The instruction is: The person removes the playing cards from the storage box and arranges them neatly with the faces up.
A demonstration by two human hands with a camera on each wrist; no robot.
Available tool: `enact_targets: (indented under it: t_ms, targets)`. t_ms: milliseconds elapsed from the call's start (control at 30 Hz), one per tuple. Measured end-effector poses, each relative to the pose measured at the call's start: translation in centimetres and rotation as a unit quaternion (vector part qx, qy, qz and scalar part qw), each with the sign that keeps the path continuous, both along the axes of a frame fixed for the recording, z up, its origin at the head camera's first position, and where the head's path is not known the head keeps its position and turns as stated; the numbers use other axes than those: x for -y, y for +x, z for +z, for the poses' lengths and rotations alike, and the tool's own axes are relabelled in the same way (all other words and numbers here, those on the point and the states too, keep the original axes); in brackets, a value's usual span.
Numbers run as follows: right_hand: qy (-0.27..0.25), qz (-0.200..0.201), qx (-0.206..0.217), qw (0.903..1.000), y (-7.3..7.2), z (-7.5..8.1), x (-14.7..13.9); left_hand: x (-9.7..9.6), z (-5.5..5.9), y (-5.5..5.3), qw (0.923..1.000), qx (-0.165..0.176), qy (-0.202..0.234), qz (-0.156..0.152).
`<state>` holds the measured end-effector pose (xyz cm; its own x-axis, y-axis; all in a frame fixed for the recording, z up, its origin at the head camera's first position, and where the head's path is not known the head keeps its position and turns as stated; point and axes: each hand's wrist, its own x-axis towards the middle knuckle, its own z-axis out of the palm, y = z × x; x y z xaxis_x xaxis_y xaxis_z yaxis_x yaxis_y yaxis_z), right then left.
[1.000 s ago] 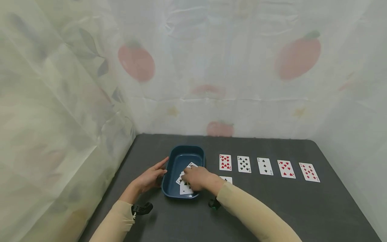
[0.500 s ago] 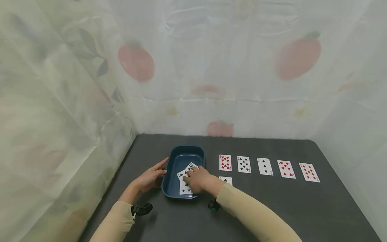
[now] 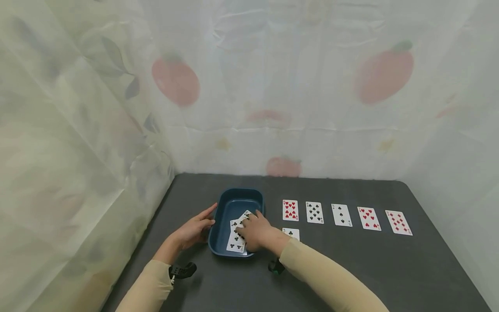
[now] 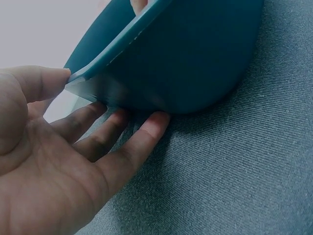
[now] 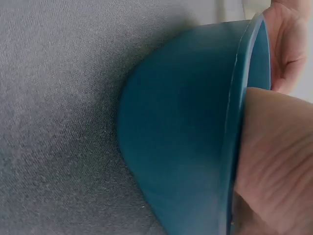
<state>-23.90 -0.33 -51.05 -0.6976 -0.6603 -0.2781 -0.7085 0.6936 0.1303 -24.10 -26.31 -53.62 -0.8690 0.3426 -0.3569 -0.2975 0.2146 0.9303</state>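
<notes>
A blue rectangular tray (image 3: 213,242) stands on the dark table. My left hand (image 3: 192,229) is at its left side; in the left wrist view the thumb touches the rim and fairly straight fingers rest against the outer wall. My right hand (image 3: 257,232) reaches over the right rim, with its fingers on several overlapping playing cards (image 3: 235,245) inside, clubs among them. Whether those fingers pinch a card is hidden. In the right wrist view the tray wall (image 5: 181,127) covers the fingers of the right hand (image 5: 274,156).
Right of the tray lies a row of face-up cards: hearts (image 3: 290,210), spades (image 3: 314,212), spades (image 3: 341,215), hearts (image 3: 369,218) and diamonds (image 3: 399,222). A clubs card (image 3: 290,234) lies below the first, partly behind the right forearm. A patterned curtain (image 3: 273,86) hangs behind.
Under my right hand the cards in the tray have shifted, and the lower one has turned, its bottom end swinging left. My left hand and the tray have stayed put.
</notes>
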Motion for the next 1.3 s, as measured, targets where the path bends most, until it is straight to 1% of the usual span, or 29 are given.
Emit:
enact_targets:
  t_ms: [100,200,300,533,667,900,1300]
  targets:
    - [-0.033,-0.001,-0.02,0.9992,-0.6,-0.5,-0.1,0.0,0.1,0.0,1.0,0.0,0.0,0.002]
    - [-0.073,-0.007,-0.036,0.9966,-1.5,-1.0,-0.4,0.0,0.0,0.0,1.0,0.0,0.0,0.003]
    - [-0.092,-0.011,-0.038,0.995,-2.2,-1.2,-0.6,0.0,0.0,0.0,1.0,0.003,0.003,0.003]
    - [-0.067,-0.006,-0.039,0.997,-2.8,-0.7,-0.4,-0.1,0.1,0.1,1.0,0.002,0.007,-0.006]
    - [-0.058,-0.012,-0.034,0.9977,-3.0,-0.6,-0.2,-0.1,0.1,0.1,1.0,0.002,0.008,-0.006]
    - [-0.058,-0.033,-0.021,0.9976,-3.3,-0.7,0.3,-0.1,0.1,0.1,1.0,0.003,0.006,0.003]
    - [-0.063,-0.048,-0.012,0.9968,-3.1,-0.5,0.4,-0.1,0.0,0.1,1.0,-0.001,0.005,-0.001]
